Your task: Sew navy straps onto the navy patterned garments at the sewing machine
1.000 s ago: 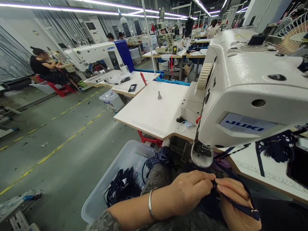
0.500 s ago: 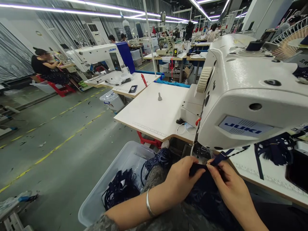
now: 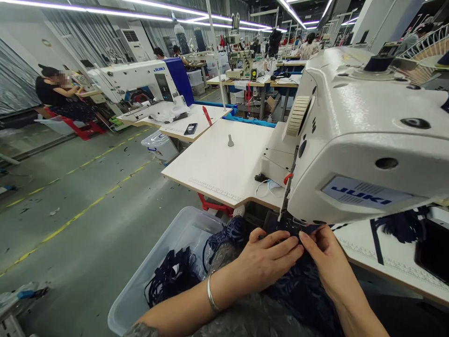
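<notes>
My left hand (image 3: 268, 260) reaches over navy fabric (image 3: 298, 285) just below the sewing machine head (image 3: 354, 154). Its fingers bend down onto the cloth, and its thumb is hidden. Close against it, my right hand (image 3: 324, 255) pinches the fabric's edge between thumb and fingers. The fingertips of both hands nearly meet in front of the needle area (image 3: 289, 220), where dark cloth lies under the machine. More of the patterned navy fabric hangs down over my lap. A silver bangle (image 3: 210, 292) circles my left wrist.
A clear plastic bin (image 3: 140, 285) with navy straps (image 3: 171, 276) stands at my left. The white table (image 3: 210, 159) bears a small grey piece (image 3: 230, 140). At right lie navy strips (image 3: 403, 227) and a black phone-like object (image 3: 433, 250). A seated person (image 3: 58, 96) works far left.
Both hands have brought the navy fabric in under the machine head. My left hand has turned from a pinch with its thumb showing to fingers laid over the cloth. The view has shifted slightly.
</notes>
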A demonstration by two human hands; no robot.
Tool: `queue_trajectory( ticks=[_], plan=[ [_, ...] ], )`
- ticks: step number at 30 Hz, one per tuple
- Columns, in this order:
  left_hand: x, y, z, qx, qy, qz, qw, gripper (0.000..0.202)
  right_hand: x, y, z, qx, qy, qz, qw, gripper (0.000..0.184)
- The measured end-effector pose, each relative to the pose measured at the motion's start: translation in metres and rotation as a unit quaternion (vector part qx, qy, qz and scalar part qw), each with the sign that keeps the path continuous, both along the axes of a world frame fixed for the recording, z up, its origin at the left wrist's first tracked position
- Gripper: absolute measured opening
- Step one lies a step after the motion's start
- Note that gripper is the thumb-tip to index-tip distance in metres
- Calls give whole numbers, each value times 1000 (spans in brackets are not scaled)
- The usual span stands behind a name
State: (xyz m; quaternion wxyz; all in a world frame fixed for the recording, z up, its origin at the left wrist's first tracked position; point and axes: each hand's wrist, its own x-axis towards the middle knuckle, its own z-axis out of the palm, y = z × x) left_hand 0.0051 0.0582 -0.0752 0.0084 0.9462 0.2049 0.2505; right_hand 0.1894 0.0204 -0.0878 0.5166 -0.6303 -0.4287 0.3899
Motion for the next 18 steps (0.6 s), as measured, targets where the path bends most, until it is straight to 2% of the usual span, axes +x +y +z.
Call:
queue_trajectory(
  ticks=[2,5,12,18],
  plan=[
    [-1,1,1,22,21,2,1000,33,5,1,1,-22,6,0,1000,36],
    [-1,1,0,51,41,10,998,35,13,3,2,-43,-38,-7,998,33],
    [8,1,-4,67,26,47,996,31,23,20,4,-27,-151,-23,988,34],
    [16,2,-1,81,24,90,992,34,25,37,14,-31,-266,-12,963,30]
  ],
)
